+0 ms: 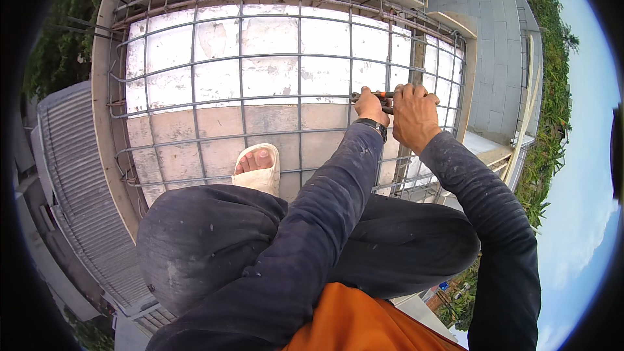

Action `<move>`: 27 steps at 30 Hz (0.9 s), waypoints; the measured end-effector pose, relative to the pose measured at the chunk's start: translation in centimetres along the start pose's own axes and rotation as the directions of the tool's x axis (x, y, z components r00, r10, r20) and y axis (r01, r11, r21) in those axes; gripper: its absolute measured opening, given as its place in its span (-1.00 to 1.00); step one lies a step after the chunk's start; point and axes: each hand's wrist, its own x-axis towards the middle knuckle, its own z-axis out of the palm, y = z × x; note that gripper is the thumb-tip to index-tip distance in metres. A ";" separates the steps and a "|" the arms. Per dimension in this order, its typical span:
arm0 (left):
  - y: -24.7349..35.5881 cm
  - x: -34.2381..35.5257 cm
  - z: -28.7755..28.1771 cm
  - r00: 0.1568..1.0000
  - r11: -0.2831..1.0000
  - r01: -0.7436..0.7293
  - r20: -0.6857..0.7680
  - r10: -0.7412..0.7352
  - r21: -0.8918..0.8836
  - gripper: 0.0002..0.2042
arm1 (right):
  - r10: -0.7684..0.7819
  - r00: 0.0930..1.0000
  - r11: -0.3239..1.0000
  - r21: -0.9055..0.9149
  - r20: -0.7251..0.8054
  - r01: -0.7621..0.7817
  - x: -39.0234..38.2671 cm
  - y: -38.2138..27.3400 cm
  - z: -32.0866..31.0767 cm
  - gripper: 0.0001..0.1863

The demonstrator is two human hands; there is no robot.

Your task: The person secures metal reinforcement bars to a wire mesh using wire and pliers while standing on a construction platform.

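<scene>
My right hand (pixel 416 116) is closed round the handles of a pair of pliers (pixel 385 94), dark with an orange part. Just left of it, my left hand (pixel 372 105), with a dark band at the wrist, is closed over the pliers' middle. A dark metal end pokes out beside its fingertips. What else the left fingers pinch is hidden. Both hands are at a steel rebar grid (pixel 299 73), near its right side, where a lengthwise bar meets crossing bars. The grid lies above white-splashed boards (pixel 270 36) and bare wooden boards (pixel 175 133).
My sandalled foot (pixel 257 166) is among the bars at the grid's near side. Wooden form edges (pixel 104 91) frame the grid. A corrugated roof (pixel 84 188) lies lower at left, and grey block walls (pixel 484 45) at upper right. Rebar ends stick out at upper left.
</scene>
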 end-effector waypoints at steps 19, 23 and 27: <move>0.1 -1.1 -7.5 0.873 0.467 -0.483 0.370 0.317 0.741 -0.14 | -0.463 0.786 -0.268 0.780 0.410 -0.565 -4.7 0.3 10.3 -0.39; 3.6 -0.7 -9.8 0.695 -0.053 -0.602 0.556 0.456 0.796 -0.33 | -0.528 0.831 -0.667 0.522 0.173 -0.532 -6.4 -1.5 12.2 -0.41; 13.3 -1.6 -4.1 0.394 -0.401 -0.616 0.706 0.589 0.678 -0.54 | -0.147 0.945 -0.091 0.947 0.292 -0.307 -2.7 2.3 10.6 -0.52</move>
